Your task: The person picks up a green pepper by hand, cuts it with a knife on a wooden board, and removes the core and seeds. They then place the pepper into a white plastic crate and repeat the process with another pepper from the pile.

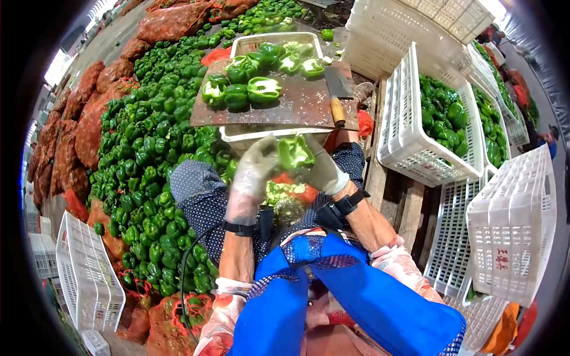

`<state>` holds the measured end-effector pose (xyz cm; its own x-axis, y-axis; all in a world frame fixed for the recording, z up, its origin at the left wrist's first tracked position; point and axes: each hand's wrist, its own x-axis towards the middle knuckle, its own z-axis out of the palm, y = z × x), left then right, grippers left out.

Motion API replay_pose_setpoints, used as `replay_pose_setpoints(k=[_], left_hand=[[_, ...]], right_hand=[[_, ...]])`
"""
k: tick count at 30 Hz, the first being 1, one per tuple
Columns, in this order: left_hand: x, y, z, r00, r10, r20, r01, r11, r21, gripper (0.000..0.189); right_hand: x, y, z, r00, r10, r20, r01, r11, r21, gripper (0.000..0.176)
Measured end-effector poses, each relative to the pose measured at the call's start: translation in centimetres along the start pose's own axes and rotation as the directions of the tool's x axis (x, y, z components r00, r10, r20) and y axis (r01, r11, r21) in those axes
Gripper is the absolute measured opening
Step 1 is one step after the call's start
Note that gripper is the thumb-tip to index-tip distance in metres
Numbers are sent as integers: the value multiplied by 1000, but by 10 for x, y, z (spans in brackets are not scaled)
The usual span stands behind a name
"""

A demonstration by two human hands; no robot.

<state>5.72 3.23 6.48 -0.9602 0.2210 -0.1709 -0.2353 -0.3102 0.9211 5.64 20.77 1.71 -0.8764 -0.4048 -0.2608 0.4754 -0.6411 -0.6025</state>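
A cut green bell pepper (295, 153), its pale hollow inside facing up, is between my two gloved hands above my lap. My right hand (325, 169) grips its right side, and the fingers of my left hand (258, 166) close on its left edge. Just beyond stands a cutting board (285, 110) laid across a white crate (243, 135). Cut and whole bell peppers (264, 89) lie on the board. A cleaver (337, 95) with a wooden handle rests at the board's right side. Below my hands are pale pepper scraps (282, 199).
A large heap of green bell peppers (157, 154) spreads along my left, backed by full red mesh sacks (89, 113). At right, white plastic crates (409, 124) hold more peppers, with stacked crates (507, 219) nearer. Wooden pallet slats (409, 216) lie beside my right arm.
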Motion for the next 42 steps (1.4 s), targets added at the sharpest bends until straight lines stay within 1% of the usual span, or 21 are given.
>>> replay_pose_setpoints(k=[1,2,4,5,6,7,8,10,11,14,15,16,18,20,23,29,35,38,39,40,42], left_hand=[[9,-16,-9,997,-16,72,5,989,147,59],[11,-23,-7,994,-25,111,20,999,49,50],[13,-25,-13,976,-206,77,188,963,194,46],[19,-42,-21,983,-177,42,165,965,205,40],[21,-44,-24,986,-163,14,159,974,161,40],[21,-46,-28,988,-150,-18,151,981,118,39],[21,-46,-31,989,-137,-54,140,987,73,38],[19,-35,-28,975,-198,-100,212,965,157,41],[19,-36,-29,979,-189,-79,198,972,129,45],[16,-35,-14,989,-143,21,144,989,-43,59],[17,-33,-12,987,-162,13,159,981,110,60],[18,-31,-13,984,-175,-4,170,950,260,61],[12,-32,-7,988,-154,-28,157,975,159,59],[11,-25,-9,985,-164,-48,170,960,223,58],[18,-29,-10,994,-110,-14,111,991,74,59],[13,-32,-4,989,-148,-28,150,960,236,57],[6,-31,-9,981,-193,-6,193,981,-24,55],[20,-38,-24,971,-202,-125,187,975,-120,65],[19,-32,-25,982,-142,-127,134,988,-72,66],[17,-27,-24,979,-119,-164,107,991,-77,67],[19,-27,-37,989,-141,-52,126,966,-225,67]], right_hand=[[7,8,-3,1000,-6,-1,6,998,-59,52],[10,11,2,1000,-12,-2,12,993,-117,52],[4,6,6,988,-80,-131,0,855,-518,62],[10,6,-11,986,-92,-139,-36,699,-714,68],[13,0,-18,975,-219,-45,39,363,-931,71],[11,-1,-24,876,-447,182,200,-8,-980,61],[-7,-14,5,864,-482,145,233,129,-964,44],[-25,-28,38,930,-365,-29,67,249,-966,32],[-24,-20,38,892,-435,124,122,-32,-992,32],[-10,-3,30,960,-269,73,-32,-367,-930,32],[-8,-1,30,959,-279,52,-66,-397,-916,33],[-7,-3,30,958,-286,32,-84,-383,-920,34],[-5,-3,35,956,-293,-6,-112,-346,-931,34],[-6,2,27,910,-398,120,-14,-316,-949,35],[-13,3,26,817,-524,242,78,-315,-946,39],[8,6,8,945,-325,-47,-156,-318,-935,41],[6,9,-3,893,-443,75,46,-78,-996,39],[-26,-10,35,995,-79,57,83,369,-926,39],[-30,-15,41,996,-42,82,90,243,-966,36],[-37,-23,46,996,82,44,15,316,-948,36],[-20,0,-19,886,-114,450,432,-157,-888,44]])
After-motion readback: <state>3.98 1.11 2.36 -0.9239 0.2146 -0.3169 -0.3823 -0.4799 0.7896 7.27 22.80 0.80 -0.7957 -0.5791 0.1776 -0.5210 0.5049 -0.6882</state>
